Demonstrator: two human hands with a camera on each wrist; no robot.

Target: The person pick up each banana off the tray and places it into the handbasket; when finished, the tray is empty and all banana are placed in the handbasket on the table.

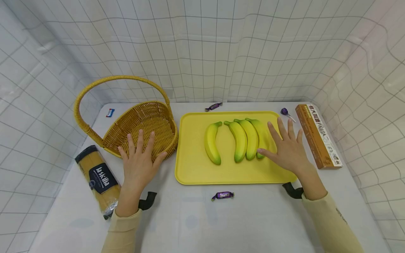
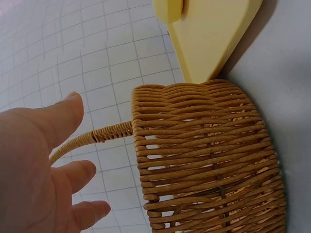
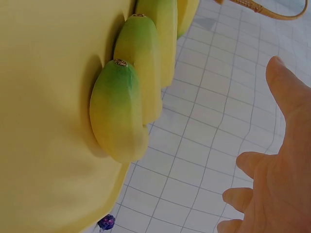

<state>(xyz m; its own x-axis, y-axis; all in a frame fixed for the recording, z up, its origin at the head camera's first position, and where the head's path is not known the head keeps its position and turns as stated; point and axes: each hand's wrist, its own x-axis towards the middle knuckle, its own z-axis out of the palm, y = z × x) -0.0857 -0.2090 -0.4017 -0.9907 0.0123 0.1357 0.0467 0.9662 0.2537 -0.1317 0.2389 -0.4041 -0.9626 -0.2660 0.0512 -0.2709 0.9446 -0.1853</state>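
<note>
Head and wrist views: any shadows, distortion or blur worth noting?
Head view: lines on the grid backdrop bow, lens or cloth I can't tell; left wrist view: basket fairly crisp, dark shadow beside the yellow tray; right wrist view: soft shadows beside the bananas.

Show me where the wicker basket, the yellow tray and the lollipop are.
Wicker basket [image 2: 209,155]: left wrist view, on its woven outer side.
Yellow tray [image 1: 191,149]: head view, on its bare surface.
Lollipop [image 1: 284,111]: head view, on its purple head.
</note>
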